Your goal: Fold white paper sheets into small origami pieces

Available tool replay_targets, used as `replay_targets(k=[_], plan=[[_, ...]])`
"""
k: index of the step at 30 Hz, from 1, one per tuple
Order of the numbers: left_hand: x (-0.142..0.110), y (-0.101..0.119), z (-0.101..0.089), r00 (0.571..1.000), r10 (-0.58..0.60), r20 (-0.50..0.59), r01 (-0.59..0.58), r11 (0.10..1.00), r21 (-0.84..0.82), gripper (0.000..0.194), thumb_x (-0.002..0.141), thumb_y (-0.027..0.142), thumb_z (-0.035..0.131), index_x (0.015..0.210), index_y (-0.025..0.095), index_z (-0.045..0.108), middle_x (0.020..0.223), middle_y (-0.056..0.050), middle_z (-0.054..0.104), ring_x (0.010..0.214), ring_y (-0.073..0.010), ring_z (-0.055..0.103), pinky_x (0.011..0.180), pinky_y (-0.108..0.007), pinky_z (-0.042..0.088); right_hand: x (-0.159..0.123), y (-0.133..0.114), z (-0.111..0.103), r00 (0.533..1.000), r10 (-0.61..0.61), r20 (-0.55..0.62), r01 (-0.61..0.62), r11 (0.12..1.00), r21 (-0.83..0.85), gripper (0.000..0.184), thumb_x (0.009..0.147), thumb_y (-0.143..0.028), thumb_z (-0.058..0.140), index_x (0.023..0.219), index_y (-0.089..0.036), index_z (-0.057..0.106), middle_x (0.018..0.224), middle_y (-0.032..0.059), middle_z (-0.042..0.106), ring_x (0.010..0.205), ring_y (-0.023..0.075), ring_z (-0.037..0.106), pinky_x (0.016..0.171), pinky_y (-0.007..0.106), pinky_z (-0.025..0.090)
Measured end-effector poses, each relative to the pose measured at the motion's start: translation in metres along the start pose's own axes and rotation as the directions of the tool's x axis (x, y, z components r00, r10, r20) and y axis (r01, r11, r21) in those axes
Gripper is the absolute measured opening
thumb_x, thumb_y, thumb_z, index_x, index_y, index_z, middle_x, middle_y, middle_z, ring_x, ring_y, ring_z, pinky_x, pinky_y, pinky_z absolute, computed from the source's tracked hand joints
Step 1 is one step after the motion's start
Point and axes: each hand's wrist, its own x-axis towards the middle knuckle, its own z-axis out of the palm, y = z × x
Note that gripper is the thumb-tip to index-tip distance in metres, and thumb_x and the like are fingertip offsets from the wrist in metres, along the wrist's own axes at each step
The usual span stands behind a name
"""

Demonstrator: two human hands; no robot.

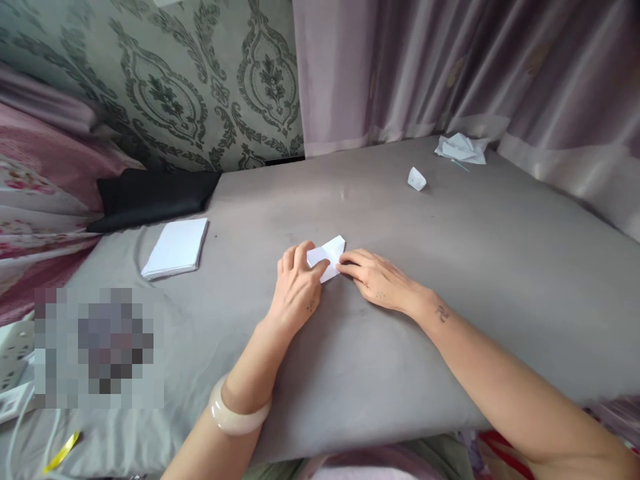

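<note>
At mid-surface of the grey pad (450, 280), both hands meet on a small folded white paper (327, 257). Left hand (296, 290) lies palm down w/ fingers curled, thumb and forefinger pinching the paper's near-left corner. Right hand (377, 280) is flat, fingers stretched out, tips pressing the paper's right edge down; not closed around it. Paper lies on the pad, partly hidden under left fingers. A pale bangle (237, 413) sits on the left wrist.

Left of the left hand, well apart: a stack of white sheets (176, 247), w/ a black cushion (155, 195) beyond it. Beyond the right hand: a small folded paper piece (417, 179), and farther off crumpled paper (461, 148) near the curtain (450, 67). Nothing lies btwn hands and these; bare pad all round. Pad's near edge runs under both forearms; far edge meets the curtain and patterned wall (175, 87).
</note>
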Motion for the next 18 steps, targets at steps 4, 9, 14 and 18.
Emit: replay_targets(k=[4,9,14,18], plan=[[0.005,-0.007,0.003,0.972,0.216,0.097,-0.211,0.976,-0.054,0.037,0.09,0.008,0.04,0.117,0.022,0.061,0.128,-0.009,0.056,0.122,-0.0268,0.043,0.096,-0.042,0.038,0.0,0.004,0.001,0.999,-0.032,-0.031,0.032,0.999,0.003,0.04,0.088,-0.003,0.04,0.116,-0.018,0.065,0.117,0.0078,0.065,0.106,0.0217,0.058,0.091,0.038,0.051],[0.011,-0.016,0.008,0.973,0.215,0.083,-0.198,0.965,-0.172,0.03,0.098,0.028,0.037,0.111,0.023,0.063,0.116,-0.007,0.066,0.107,-0.0199,0.056,0.096,-0.039,0.034,-0.002,0.007,0.0,0.998,-0.041,-0.041,0.042,0.999,0.028,0.041,0.088,-0.003,0.041,0.115,-0.02,0.067,0.119,0.0063,0.066,0.108,0.0209,0.059,0.092,0.038,0.05],[0.019,-0.019,0.011,0.992,0.09,0.09,-0.064,0.965,-0.255,0.025,0.096,0.033,0.044,0.097,0.023,0.067,0.106,-0.005,0.068,0.097,-0.0196,0.059,0.09,-0.036,0.036,-0.003,0.008,-0.002,0.999,-0.019,-0.032,0.021,0.998,0.06,0.045,0.087,-0.002,0.04,0.115,-0.024,0.068,0.12,0.0031,0.067,0.109,0.0198,0.06,0.093,0.037,0.05],[0.026,-0.018,0.009,0.991,0.023,0.13,0.022,0.944,-0.33,0.021,0.092,0.03,0.05,0.09,0.02,0.068,0.095,-0.007,0.065,0.09,-0.0204,0.057,0.079,-0.032,0.041,-0.004,0.008,-0.004,1.0,0.003,-0.023,-0.001,0.997,0.071,0.046,0.086,-0.002,0.041,0.117,-0.025,0.067,0.12,0.003,0.066,0.109,0.0202,0.06,0.092,0.037,0.051]])
